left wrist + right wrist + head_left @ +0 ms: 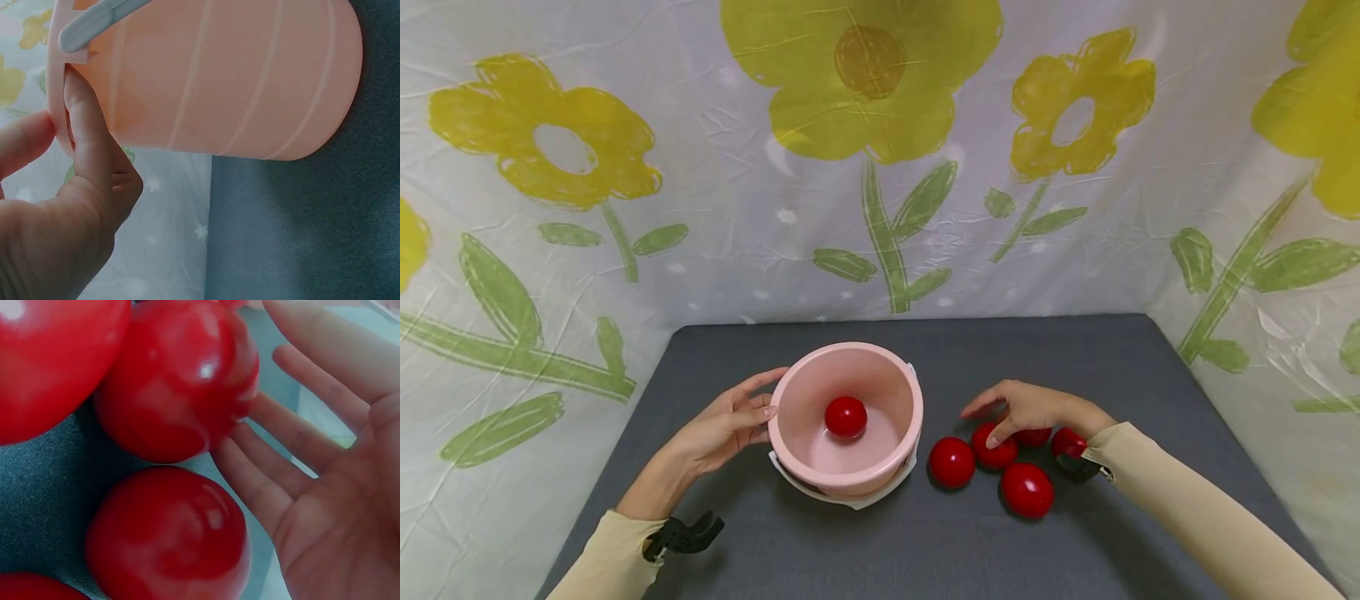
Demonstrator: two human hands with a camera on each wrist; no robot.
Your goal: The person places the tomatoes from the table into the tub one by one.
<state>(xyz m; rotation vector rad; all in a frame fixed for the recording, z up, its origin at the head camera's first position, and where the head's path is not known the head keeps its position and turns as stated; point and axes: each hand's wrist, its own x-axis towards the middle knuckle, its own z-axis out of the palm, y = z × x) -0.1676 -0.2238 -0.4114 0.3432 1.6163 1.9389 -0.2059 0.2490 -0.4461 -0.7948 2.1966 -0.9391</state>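
Observation:
In the head view a pink bucket [891, 454] with a pale handle [103, 24] stands left of centre. One glossy red ball [846, 417] lies inside it. My left hand [724, 427] pinches the bucket's rim from the left, thumb on the rim and a finger tucked under it. Over on the right, my right hand [1030, 408] reaches across a group of red balls. Its fingers are spread and relaxed, with the fingertips right at the side of one red ball [178, 381]; the thumb stands away from that ball in the right wrist view.
Around the right hand lie more red balls, among them one nearest the bucket [952, 462] and one at the front [1027, 491]. A dark cloth-covered table [880, 554] carries everything. Behind it hangs a flower-printed curtain [715, 217].

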